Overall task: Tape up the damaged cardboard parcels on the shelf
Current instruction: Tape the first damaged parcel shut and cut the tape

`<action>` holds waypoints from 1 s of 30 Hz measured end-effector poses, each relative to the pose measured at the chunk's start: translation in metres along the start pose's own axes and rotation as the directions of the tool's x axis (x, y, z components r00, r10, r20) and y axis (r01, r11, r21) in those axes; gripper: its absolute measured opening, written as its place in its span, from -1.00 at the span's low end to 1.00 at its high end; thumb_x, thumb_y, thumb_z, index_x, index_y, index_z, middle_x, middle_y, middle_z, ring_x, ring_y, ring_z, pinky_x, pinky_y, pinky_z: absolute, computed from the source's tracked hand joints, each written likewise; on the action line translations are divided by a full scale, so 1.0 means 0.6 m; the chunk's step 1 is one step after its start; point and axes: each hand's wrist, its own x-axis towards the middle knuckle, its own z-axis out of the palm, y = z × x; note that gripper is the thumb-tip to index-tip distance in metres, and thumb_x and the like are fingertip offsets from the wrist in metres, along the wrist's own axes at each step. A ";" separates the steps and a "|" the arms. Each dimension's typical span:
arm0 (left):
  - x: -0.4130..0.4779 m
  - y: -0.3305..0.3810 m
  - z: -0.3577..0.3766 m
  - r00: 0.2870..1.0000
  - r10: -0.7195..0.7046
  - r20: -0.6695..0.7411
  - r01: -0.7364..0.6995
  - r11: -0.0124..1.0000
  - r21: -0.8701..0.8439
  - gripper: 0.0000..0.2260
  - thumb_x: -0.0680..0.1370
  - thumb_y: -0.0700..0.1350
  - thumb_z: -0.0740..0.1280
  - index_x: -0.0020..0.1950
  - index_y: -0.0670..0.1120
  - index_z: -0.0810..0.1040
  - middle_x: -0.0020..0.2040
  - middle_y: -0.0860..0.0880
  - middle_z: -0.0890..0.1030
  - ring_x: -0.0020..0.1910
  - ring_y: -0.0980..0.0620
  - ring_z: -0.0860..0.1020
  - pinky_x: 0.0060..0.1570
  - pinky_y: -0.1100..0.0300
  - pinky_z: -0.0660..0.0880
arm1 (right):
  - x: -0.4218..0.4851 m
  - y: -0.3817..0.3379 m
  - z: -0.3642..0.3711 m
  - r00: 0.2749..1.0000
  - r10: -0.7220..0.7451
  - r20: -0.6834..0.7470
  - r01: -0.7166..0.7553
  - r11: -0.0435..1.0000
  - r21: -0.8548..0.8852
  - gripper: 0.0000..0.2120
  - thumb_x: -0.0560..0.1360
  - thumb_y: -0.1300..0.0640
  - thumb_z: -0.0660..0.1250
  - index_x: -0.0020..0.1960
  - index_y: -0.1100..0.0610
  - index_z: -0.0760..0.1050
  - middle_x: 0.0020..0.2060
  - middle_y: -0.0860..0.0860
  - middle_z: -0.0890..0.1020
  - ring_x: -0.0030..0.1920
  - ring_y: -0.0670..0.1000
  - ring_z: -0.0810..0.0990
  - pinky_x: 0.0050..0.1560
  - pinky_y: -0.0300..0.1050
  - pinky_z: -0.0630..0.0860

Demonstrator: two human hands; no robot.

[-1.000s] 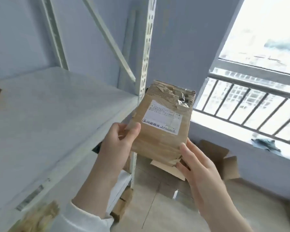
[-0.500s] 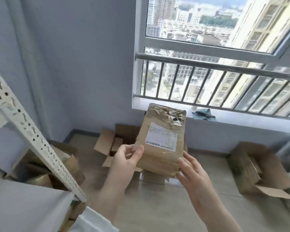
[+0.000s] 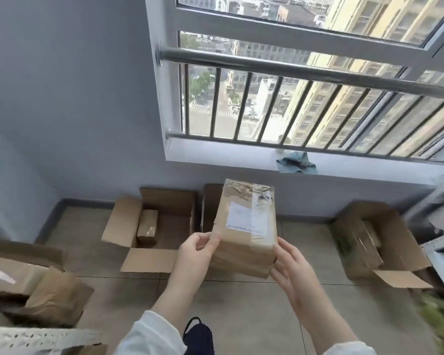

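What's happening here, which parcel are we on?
A person holds a brown cardboard parcel with a white label upright in front of a barred window. The left hand pinches its lower left edge, thumb on the front; the right hand presses straight fingers against its lower right side. The parcel's top is torn, with crumpled clear tape on it. No tape roll is in view. On the tiled floor beyond lies an open cardboard box with a small brown parcel inside.

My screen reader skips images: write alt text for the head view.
A left hand grips and a right hand steadies a torn cardboard parcel with a white label, above a tiled floor. Open cardboard boxes lie below a barred window.
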 end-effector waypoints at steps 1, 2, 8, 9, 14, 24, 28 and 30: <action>0.027 0.000 0.004 1.000 -0.023 0.009 0.023 1.000 0.007 -0.79 0.55 0.11 0.29 0.05 0.01 0.56 0.04 0.11 0.61 0.10 0.17 0.52 -0.02 0.27 0.36 | 0.027 -0.003 0.002 1.000 0.022 -0.017 -0.022 1.000 -0.003 -0.60 0.51 0.08 0.31 0.33 0.09 0.39 0.16 0.02 0.59 0.18 0.00 0.57 0.28 -0.06 0.42; 0.055 0.001 0.008 0.999 -0.047 0.017 0.046 0.999 0.014 -0.80 0.55 0.10 0.28 0.04 0.01 0.56 0.05 0.10 0.61 0.11 0.15 0.52 -0.01 0.26 0.36 | 0.051 -0.010 0.006 0.999 0.040 -0.026 -0.041 0.999 -0.007 -0.62 0.51 0.08 0.32 0.31 0.10 0.41 0.13 0.02 0.61 0.15 0.00 0.58 0.24 -0.08 0.46; 0.188 -0.006 0.051 0.981 -0.194 0.033 0.192 0.980 0.040 -0.77 0.55 0.09 0.29 0.02 -0.03 0.59 -0.02 0.06 0.63 -0.05 0.12 0.53 -0.10 0.22 0.37 | 0.176 -0.025 0.002 0.984 0.161 -0.077 -0.165 0.986 -0.039 -0.68 0.54 0.04 0.28 0.25 0.13 0.46 0.08 -0.01 0.65 0.08 -0.06 0.62 0.01 -0.21 0.52; 0.208 -0.011 0.061 0.977 -0.209 0.032 0.207 0.977 0.053 -0.78 0.55 0.08 0.28 0.02 -0.03 0.59 -0.04 0.07 0.61 -0.09 0.14 0.51 -0.10 0.22 0.36 | 0.199 -0.023 -0.004 0.980 0.180 -0.091 -0.185 0.981 -0.052 -0.69 0.54 0.05 0.28 0.25 0.14 0.47 0.07 0.00 0.65 0.09 -0.05 0.61 0.01 -0.21 0.51; 0.313 -0.026 0.119 0.954 -0.297 0.051 0.291 0.952 0.093 -0.77 0.57 0.09 0.26 0.02 -0.04 0.58 -0.02 0.11 0.59 -0.02 0.18 0.50 -0.09 0.25 0.37 | 0.322 -0.036 -0.033 0.960 0.254 -0.118 -0.270 0.953 -0.140 -0.75 0.56 0.09 0.26 0.19 0.15 0.52 0.03 -0.01 0.65 0.04 -0.08 0.60 -0.15 -0.28 0.49; 0.574 -0.151 0.241 0.891 -0.454 0.000 0.452 0.887 0.091 -0.81 0.58 0.05 0.26 0.00 -0.04 0.56 -0.06 0.04 0.57 -0.11 0.13 0.49 -0.13 0.21 0.40 | 0.651 0.057 -0.103 0.930 0.349 -0.119 -0.368 0.881 -0.298 -0.64 0.56 -0.01 0.25 0.32 0.08 0.40 0.17 -0.01 0.55 0.13 -0.04 0.55 0.13 -0.13 0.48; 0.741 -0.287 0.281 0.903 -0.429 0.018 0.420 0.893 0.161 -0.80 0.57 0.04 0.26 0.04 -0.04 0.57 0.03 0.03 0.58 0.02 0.06 0.52 -0.02 0.18 0.43 | 0.847 0.177 -0.132 0.925 0.351 -0.144 -0.379 0.852 -0.362 -0.65 0.56 0.05 0.25 0.32 0.11 0.42 0.17 0.02 0.56 0.13 0.00 0.55 0.18 -0.07 0.49; 0.807 -0.375 0.296 0.894 -0.447 0.030 0.438 0.886 0.151 -0.87 0.56 0.00 0.28 -0.01 -0.02 0.57 0.04 0.01 0.58 0.04 0.04 0.52 0.08 0.13 0.47 | 0.934 0.256 -0.140 0.919 0.376 -0.121 -0.393 0.845 -0.362 -0.68 0.54 0.13 0.26 0.28 0.15 0.45 0.09 0.06 0.62 0.00 0.01 0.61 -0.03 -0.10 0.56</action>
